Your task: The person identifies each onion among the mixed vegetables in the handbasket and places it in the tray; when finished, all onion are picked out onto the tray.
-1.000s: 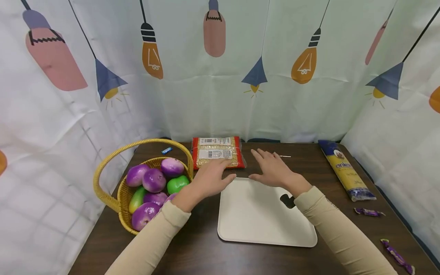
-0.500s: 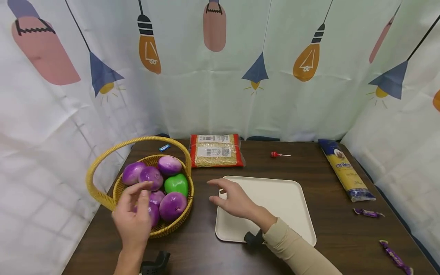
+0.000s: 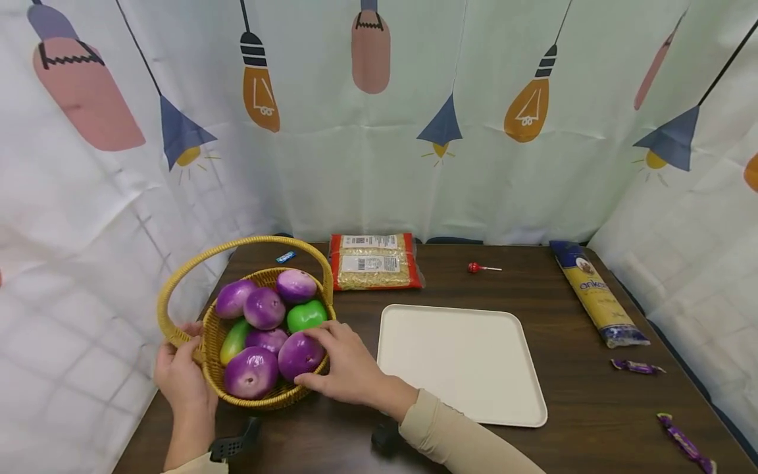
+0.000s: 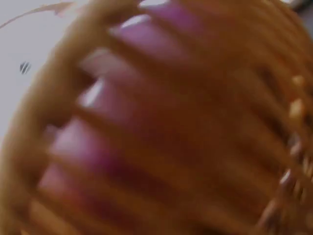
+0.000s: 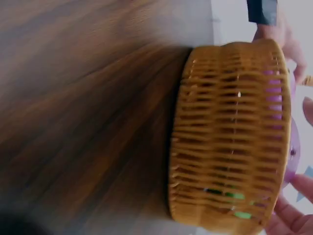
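A yellow wicker basket [image 3: 290, 396] with a tall arched handle stands at left on the dark table. My left hand [image 3: 185, 375] grips it at its left side, where the handle meets the rim; some fingers are hidden behind the handle. My right hand [image 3: 349, 365] reaches over the opposite rim and spans a glossy round purple fruit [image 3: 301, 355] between thumb and fingers. In the right wrist view, fingertips [image 5: 304, 185] touch the fruit. Several more purple ones, a green pepper-like piece [image 3: 306, 316] and a yellow-green long one [image 3: 235, 342] fill the basket. The left wrist view is blurred by the close basket wall.
A white tray [image 3: 462, 365] lies right of the basket. Behind are a red-edged grain bag [image 3: 374, 262], a red lollipop [image 3: 474, 267] and a small blue wrapper [image 3: 286, 257]. A yellow-blue packet [image 3: 598, 293] and two purple candies [image 3: 637, 367] lie at right.
Both hands have moved from over the tray to the basket, the left to its handle base, the right onto a purple fruit. The basket stays in place.
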Demonstrator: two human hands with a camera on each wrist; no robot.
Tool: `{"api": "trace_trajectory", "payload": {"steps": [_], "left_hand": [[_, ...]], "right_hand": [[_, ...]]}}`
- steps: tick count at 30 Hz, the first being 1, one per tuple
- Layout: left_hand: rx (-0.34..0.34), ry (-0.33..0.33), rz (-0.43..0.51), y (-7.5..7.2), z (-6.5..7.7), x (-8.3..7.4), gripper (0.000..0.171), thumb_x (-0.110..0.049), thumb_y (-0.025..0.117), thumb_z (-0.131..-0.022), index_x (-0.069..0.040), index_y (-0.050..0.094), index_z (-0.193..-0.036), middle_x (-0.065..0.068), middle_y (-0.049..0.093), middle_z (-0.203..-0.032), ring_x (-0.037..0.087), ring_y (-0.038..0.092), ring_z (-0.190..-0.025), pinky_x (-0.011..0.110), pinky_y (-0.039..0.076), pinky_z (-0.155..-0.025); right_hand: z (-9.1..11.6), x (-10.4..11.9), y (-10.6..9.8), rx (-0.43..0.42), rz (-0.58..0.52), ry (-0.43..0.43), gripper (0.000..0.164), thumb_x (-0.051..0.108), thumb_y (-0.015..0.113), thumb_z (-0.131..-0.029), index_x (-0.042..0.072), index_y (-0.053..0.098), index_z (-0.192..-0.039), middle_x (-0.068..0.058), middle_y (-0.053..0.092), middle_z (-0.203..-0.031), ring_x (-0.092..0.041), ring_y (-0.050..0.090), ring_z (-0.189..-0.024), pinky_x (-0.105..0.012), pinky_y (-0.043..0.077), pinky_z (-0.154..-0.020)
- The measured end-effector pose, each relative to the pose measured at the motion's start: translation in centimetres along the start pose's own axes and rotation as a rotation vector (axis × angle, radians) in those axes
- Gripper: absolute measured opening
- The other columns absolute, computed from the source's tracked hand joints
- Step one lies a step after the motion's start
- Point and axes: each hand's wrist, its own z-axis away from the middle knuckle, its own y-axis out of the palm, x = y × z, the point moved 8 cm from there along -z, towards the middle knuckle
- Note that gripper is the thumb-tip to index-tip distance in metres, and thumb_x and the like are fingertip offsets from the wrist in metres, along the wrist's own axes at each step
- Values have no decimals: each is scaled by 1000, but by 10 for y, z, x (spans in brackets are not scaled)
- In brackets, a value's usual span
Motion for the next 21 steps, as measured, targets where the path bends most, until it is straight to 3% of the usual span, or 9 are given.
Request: {"api": "trace_trajectory", "payload": {"steps": [2, 4, 6, 11, 15, 21], "left_hand": [[27, -56, 39, -1, -7, 5, 12, 0, 60, -93, 1, 62, -105, 8, 66, -104, 19, 60, -104, 20, 52, -81], [43, -64, 10, -2, -11, 8, 7, -2, 62, -92, 0, 63, -99, 6, 67, -102, 18, 61, -102, 19, 52, -80], [52, -43, -22, -1, -15, 9, 1, -1, 62, -92, -2, 62, -92, 4, 67, -99, 18, 59, -102, 19, 48, -83], [64, 32, -76, 1, -22, 13, 14, 7, 55, -90, -3, 55, -81, -1, 70, -88, 18, 55, -103, 20, 37, -87], [79, 80, -88, 5, -26, 18, 15, 10, 53, -88, -2, 54, -79, -1, 69, -85, 19, 56, -100, 20, 39, -85], [68, 148, -144, 1, -26, 20, 16, 14, 50, -85, 0, 54, -77, -2, 69, -81, 16, 59, -94, 18, 40, -84]], "right_hand": [[-4, 5, 8, 23, 67, 23, 70, 57, 72, -80, 23, 50, -137, 3, 49, -131, -14, 49, -116, -36, 41, -101], [-7, 8, 14, 34, 94, 37, 74, 59, 71, -79, 22, 48, -139, 2, 48, -132, -15, 49, -118, -38, 39, -104], [-9, 9, 18, 34, 101, 48, 77, 60, 72, -78, 21, 47, -139, 2, 49, -132, -15, 49, -120, -39, 37, -105], [-14, 7, 22, 9, 88, 70, 77, 57, 73, -78, 17, 48, -139, 3, 54, -131, -11, 50, -122, -39, 35, -106], [-16, 2, 19, -32, 15, 87, 77, 52, 77, -77, 17, 48, -139, 5, 55, -132, -10, 50, -123, -39, 35, -106], [-8, -2, 5, -121, -203, 115, 81, 50, 79, -76, 18, 45, -142, 7, 53, -135, -12, 50, -123, -37, 41, -103]]}}
